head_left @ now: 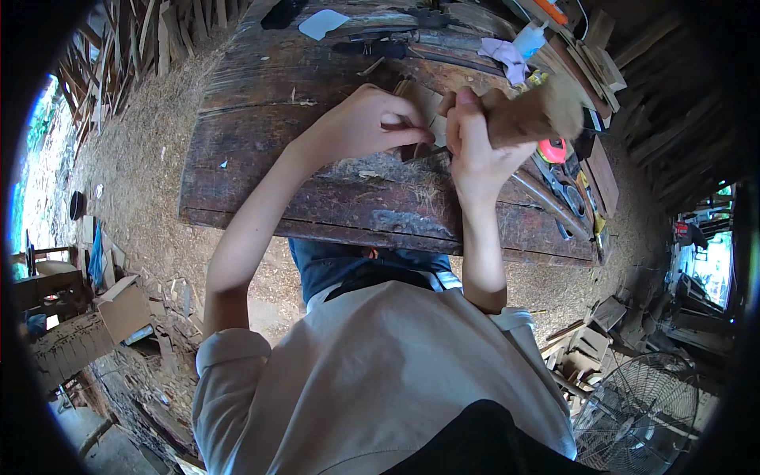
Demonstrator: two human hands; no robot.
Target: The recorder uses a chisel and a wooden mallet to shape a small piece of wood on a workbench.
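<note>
My right hand (479, 150) is closed around a thick piece of brown wood (518, 119) above the bench, thumb on top. The wood's right end is blurred and points to the far right. To its left, my left hand (376, 123) is bent over with curled fingers, thumb and forefinger nearly meeting at a smaller wooden piece (427, 103). My hands partly hide that piece, so its full shape and the exact grip do not show. Both forearms reach over the near edge of the dark, worn wooden workbench (261, 134).
Right of my hands lie a red tape measure (552, 150), a long metal bar (550, 204) and several hand tools. A pale cloth (504, 55) and a white flat piece (323, 24) lie at the back. A wire fan (637, 412) stands behind right; timber leans far left.
</note>
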